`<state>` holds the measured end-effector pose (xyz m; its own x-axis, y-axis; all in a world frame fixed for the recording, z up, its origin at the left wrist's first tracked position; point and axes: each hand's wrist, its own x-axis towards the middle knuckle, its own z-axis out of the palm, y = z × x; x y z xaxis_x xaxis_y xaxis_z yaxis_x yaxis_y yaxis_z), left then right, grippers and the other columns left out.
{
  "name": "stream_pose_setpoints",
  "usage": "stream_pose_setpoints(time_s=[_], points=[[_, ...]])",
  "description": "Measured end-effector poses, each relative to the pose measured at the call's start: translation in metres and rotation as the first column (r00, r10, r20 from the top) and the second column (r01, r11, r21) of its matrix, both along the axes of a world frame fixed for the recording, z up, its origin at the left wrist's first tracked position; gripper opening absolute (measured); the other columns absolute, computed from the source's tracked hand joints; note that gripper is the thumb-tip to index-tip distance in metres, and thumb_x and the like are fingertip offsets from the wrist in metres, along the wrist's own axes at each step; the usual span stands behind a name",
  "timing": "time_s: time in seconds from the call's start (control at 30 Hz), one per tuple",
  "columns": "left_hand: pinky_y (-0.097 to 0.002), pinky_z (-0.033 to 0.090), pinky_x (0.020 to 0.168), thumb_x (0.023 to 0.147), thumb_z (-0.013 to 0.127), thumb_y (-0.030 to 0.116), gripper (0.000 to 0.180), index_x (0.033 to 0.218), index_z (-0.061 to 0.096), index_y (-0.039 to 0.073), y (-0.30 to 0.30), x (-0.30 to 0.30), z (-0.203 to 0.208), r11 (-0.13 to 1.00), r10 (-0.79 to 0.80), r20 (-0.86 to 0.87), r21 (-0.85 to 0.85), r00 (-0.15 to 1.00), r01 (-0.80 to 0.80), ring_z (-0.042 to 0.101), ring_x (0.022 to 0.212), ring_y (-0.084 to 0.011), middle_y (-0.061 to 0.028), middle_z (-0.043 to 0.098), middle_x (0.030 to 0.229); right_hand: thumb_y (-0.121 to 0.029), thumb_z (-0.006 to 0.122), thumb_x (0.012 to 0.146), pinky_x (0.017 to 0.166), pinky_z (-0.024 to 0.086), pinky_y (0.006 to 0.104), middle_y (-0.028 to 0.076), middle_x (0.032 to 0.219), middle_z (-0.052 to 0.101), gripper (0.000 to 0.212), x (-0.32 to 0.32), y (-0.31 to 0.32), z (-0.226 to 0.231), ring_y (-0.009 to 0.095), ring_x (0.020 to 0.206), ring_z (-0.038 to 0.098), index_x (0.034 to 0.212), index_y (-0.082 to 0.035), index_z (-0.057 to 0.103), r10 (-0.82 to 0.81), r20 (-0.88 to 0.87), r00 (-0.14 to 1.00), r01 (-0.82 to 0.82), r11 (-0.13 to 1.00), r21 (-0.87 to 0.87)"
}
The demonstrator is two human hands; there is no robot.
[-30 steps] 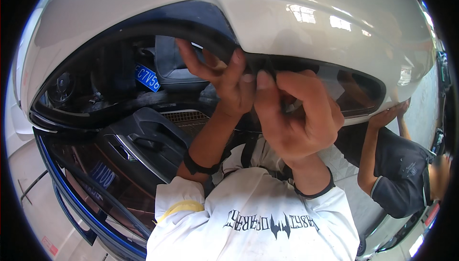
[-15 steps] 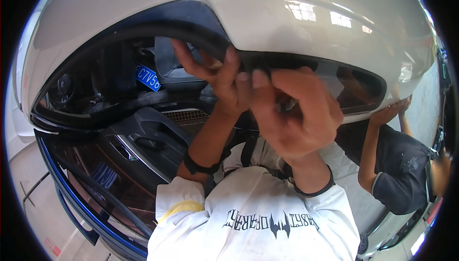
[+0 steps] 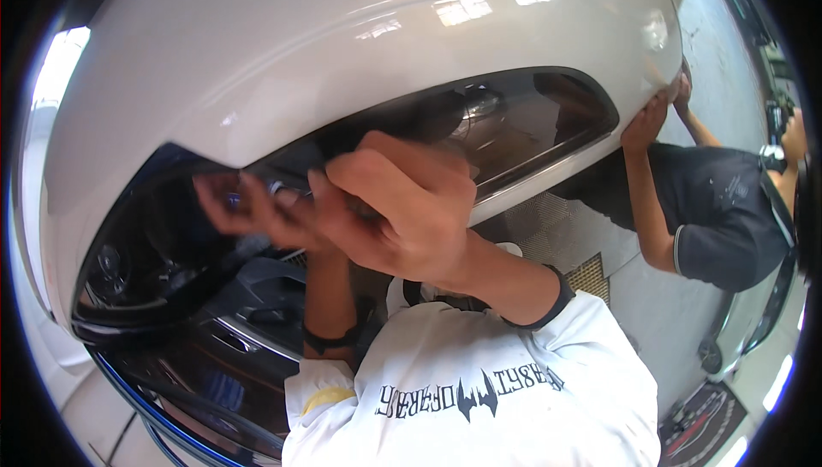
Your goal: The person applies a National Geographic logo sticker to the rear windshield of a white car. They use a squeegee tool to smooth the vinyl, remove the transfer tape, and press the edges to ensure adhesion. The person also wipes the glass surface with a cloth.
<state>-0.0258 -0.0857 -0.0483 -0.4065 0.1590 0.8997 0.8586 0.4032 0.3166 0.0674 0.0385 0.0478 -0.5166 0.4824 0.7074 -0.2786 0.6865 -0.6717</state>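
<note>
Both of my hands are raised close together at the dark pillar (image 3: 257,159) between the front door opening and the rear window (image 3: 522,124) of a pale, glossy car (image 3: 282,65). My right hand (image 3: 402,202) is curled, its thumb and fingers pinched together near the pillar's edge; what they grip, if anything, is hidden. My left hand (image 3: 270,214), smeared by motion, is just left of it, in front of the door opening. Its fingers look bent, but their grip is unclear. A small shiny spot beside its fingers is too blurred to name.
Below left, an open car door (image 3: 214,364) stands out near my left arm. At the right, a person in a dark shirt (image 3: 719,210) bends beside the car, one hand (image 3: 646,124) against its rear side. A patterned mat (image 3: 702,424) lies on the floor at the lower right.
The view has shifted toward the car's rear, so the car and its rear window sit farther left. My hands stay together near the pillar; the left one is now blurred.
</note>
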Motion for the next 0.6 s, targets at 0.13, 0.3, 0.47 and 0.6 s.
stream_pose_setpoints(time_s=[0.13,0.3,0.47,0.6], points=[[-0.0585,0.032,0.116,0.097,0.057,0.035,0.060,0.136,0.051,-0.009,-0.013,0.000,0.027,0.981,-0.061,-0.115,-0.188,0.992,0.038,0.035,0.141,-0.0425,-0.0251,0.031,0.147,0.005,0.080,0.073,0.045,0.041,0.0271,0.007,0.065,0.061,0.020,0.041,0.011,-0.026,0.017,0.048,0.055,0.084,-0.003,0.066,0.006,-0.051,0.999,-0.012,0.992,-0.128],[-0.0586,0.033,0.115,0.090,0.068,0.049,0.079,0.133,0.046,-0.013,-0.025,-0.009,0.046,0.945,-0.053,-0.196,-0.328,0.979,-0.014,0.034,0.143,-0.0408,-0.0239,0.033,0.146,0.007,0.078,0.074,0.045,0.041,0.0271,0.007,0.064,0.059,0.018,0.115,0.025,-0.070,0.014,0.049,0.055,0.082,-0.002,0.065,-0.144,0.044,0.989,0.150,0.953,-0.263],[-0.0646,0.013,0.122,0.091,0.069,0.051,0.077,0.143,0.048,-0.001,-0.016,-0.005,0.049,0.842,-0.221,-0.279,-0.538,0.934,0.038,0.033,0.148,-0.0434,-0.0229,0.042,0.152,0.012,0.074,0.076,0.047,0.037,0.0239,0.007,0.065,0.059,0.018,0.160,0.040,-0.094,0.010,0.052,0.052,0.084,0.001,0.062,-0.257,0.093,0.962,0.273,0.899,-0.342],[-0.0655,-0.003,0.122,0.094,0.064,0.053,0.078,0.153,0.046,0.005,0.034,0.032,0.055,0.641,-0.245,-0.207,-0.767,0.947,-0.002,0.021,0.154,-0.0466,-0.0244,0.037,0.161,0.012,0.073,0.079,0.050,0.036,0.0235,0.006,0.066,0.059,0.017,0.173,0.060,-0.116,0.010,0.054,0.050,0.085,0.001,0.060,-0.267,0.046,0.963,0.260,0.862,-0.434]])
